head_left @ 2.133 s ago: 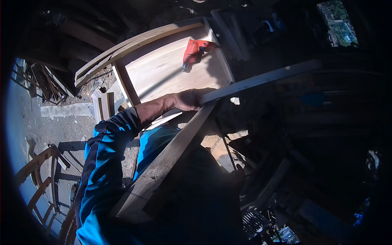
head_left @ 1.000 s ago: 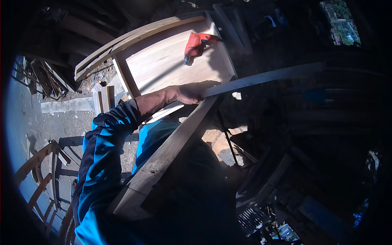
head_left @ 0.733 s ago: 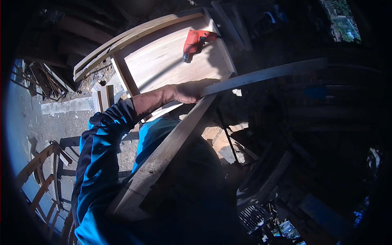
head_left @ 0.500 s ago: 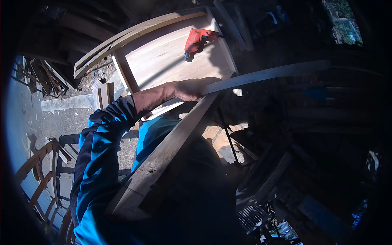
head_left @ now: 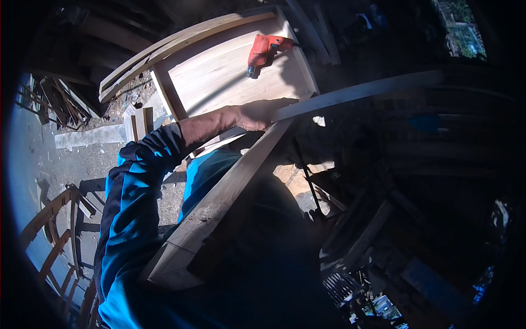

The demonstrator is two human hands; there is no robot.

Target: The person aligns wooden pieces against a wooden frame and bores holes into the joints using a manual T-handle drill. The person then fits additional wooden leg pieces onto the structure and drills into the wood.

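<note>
My left hand point(head_left: 253, 117) comes in from the left in a blue and black sleeve. It is closed around the spot where a thin wooden slat point(head_left: 334, 105) crosses the far end of a thick wooden beam point(head_left: 219, 205). Its fingertips are partly hidden in shadow behind the wood. From there the beam slants down toward my body at the lower left, over my blue-clad leg point(head_left: 208, 174). The slat reaches out to the right into the dark. My right hand cannot be made out in the deep shadow on the right.
Beyond my hand, a red power drill point(head_left: 265, 55) lies on a pale framed wooden panel point(head_left: 211, 77). Curved strips point(head_left: 181, 46) run along its far edge. Scrap wood point(head_left: 66, 104) is piled at the left, above a slatted wooden frame point(head_left: 57, 247). A dark rod point(head_left: 307, 178) stands right of the beam.
The view has shifted slightly. My left hand keeps its hold at the same place on the wood, and the drill still lies on the panel.
</note>
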